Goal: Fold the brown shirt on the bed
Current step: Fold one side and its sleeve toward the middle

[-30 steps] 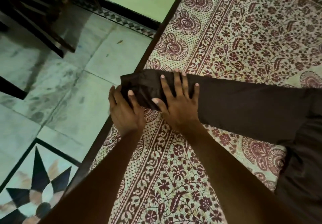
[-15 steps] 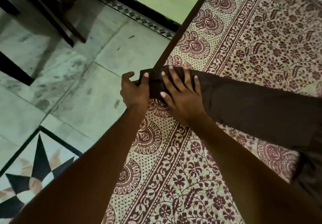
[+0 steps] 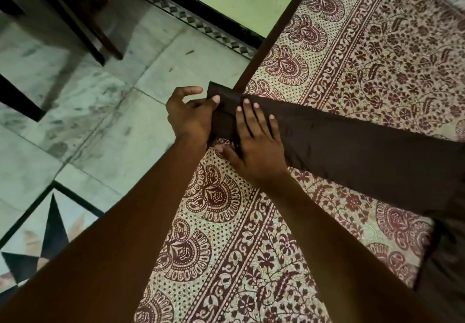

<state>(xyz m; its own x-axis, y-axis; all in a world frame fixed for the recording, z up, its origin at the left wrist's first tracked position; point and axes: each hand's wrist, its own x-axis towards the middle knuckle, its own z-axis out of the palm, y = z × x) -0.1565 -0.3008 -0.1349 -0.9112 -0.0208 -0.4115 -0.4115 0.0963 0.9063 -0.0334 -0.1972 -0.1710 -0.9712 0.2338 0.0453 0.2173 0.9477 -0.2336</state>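
Observation:
The brown shirt [image 3: 364,149] lies across the bed [image 3: 377,53], one long sleeve stretched toward the bed's left edge. Its cuff end [image 3: 221,94] sticks out past the edge over the floor. My left hand [image 3: 191,114] pinches that cuff, thumb on top of the cloth. My right hand [image 3: 254,141] lies flat on the sleeve just behind the cuff, fingers spread, pressing it onto the bed. The rest of the shirt runs off the right side of the view.
The bed carries a cream sheet with maroon floral print [image 3: 226,260]. A dark wooden bed rail [image 3: 276,28] runs along its left edge. Beyond it is a pale tiled floor [image 3: 88,121] with dark furniture legs [image 3: 83,33] at top left.
The sleeve end has slid left, so the cuff now overhangs the bed's edge. My left hand has gone from lying on the cuff to pinching it. My right hand stays flat on it.

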